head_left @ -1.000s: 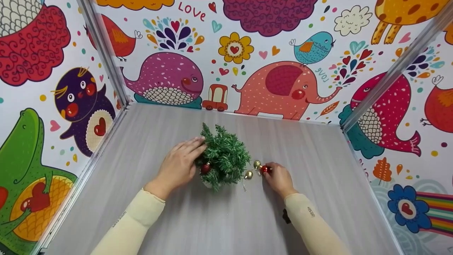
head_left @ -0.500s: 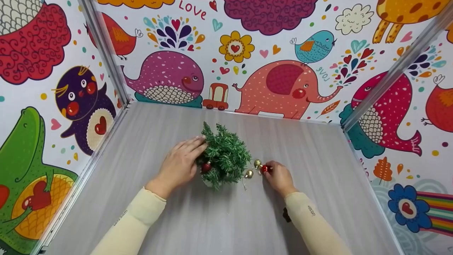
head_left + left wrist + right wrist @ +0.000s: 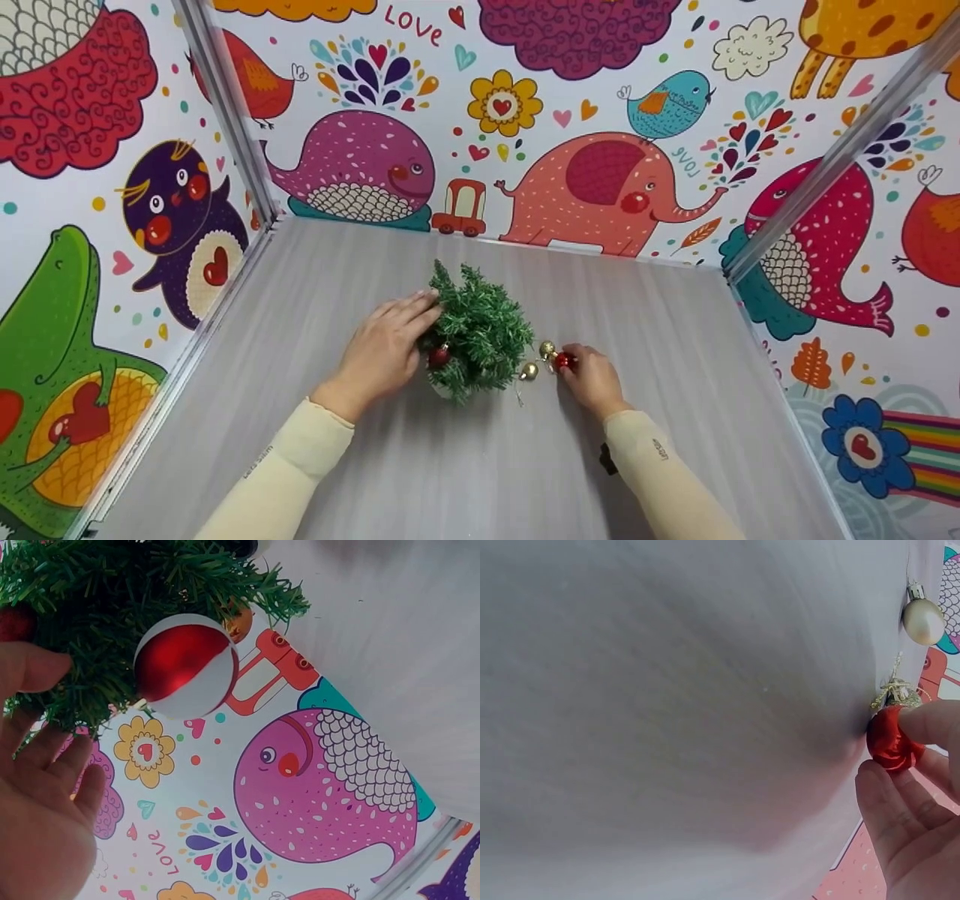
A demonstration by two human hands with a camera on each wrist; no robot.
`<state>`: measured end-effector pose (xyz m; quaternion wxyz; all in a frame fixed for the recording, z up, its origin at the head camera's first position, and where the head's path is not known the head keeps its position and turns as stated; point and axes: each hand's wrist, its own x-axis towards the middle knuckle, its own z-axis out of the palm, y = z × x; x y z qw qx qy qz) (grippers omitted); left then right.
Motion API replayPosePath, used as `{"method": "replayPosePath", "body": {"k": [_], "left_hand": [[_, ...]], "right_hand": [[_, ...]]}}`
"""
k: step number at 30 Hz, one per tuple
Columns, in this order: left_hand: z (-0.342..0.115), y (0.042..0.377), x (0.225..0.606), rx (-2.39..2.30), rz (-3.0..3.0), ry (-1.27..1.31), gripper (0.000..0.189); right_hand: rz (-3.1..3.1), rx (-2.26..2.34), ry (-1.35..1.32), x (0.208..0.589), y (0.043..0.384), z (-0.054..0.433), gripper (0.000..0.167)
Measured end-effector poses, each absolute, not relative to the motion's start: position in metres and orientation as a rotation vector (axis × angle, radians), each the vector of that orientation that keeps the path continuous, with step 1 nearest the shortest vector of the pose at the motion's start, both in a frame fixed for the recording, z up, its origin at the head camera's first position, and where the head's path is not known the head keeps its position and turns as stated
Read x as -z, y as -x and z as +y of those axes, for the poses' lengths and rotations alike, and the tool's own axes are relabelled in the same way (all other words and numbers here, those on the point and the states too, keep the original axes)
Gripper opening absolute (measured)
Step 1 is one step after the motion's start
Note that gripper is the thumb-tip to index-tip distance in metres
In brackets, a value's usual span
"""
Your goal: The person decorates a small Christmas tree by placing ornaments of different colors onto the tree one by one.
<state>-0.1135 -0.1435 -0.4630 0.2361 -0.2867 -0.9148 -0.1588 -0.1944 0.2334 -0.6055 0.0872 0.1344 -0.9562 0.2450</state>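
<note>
A small green artificial Christmas tree (image 3: 484, 330) stands on the table with its tip leaning away from me. My left hand (image 3: 386, 345) rests against its left side, fingers fairly straight along the branches; in the left wrist view the thumb and fingertips touch the foliage. A red bauble (image 3: 438, 355) hangs on the tree near that hand, and a red-and-white ball (image 3: 187, 666) shows in the left wrist view. Right of the tree, my right hand (image 3: 592, 379) pinches a shiny red bauble (image 3: 891, 739) between thumb and fingers, close to the tabletop.
Two gold baubles lie between tree and right hand: a smooth one (image 3: 529, 370) with a string, and a glittery one (image 3: 547, 349) beside the held bauble. Printed cartoon walls (image 3: 592, 195) and metal frame rails (image 3: 225, 105) enclose the grey table (image 3: 450, 472).
The camera view shifts slightly. Both hands, the tree and the baubles stay in about the same places.
</note>
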Motion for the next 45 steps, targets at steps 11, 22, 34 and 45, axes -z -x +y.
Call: {"method": "replayPosePath", "body": {"k": [11,22,34,45], "left_hand": [[-0.141,0.110,0.462,0.448,-2.529,0.761,0.060],[-0.144,0.110,0.463,0.458,-2.527,0.736,0.059],[-0.141,0.111,0.463,0.482,-2.538,0.741,0.060],[-0.141,0.111,0.466,0.500,-2.518,0.740,0.061]], "right_hand": [[-2.837,-0.840,-0.361,0.588,0.184,0.234,0.035],[-2.599,-0.875,-0.580,0.536,0.161,0.227,0.036],[-2.466,-0.927,-0.819,0.496,0.127,0.207,0.035],[-2.290,-1.042,-1.031,0.478,0.110,0.173,0.037]]}}
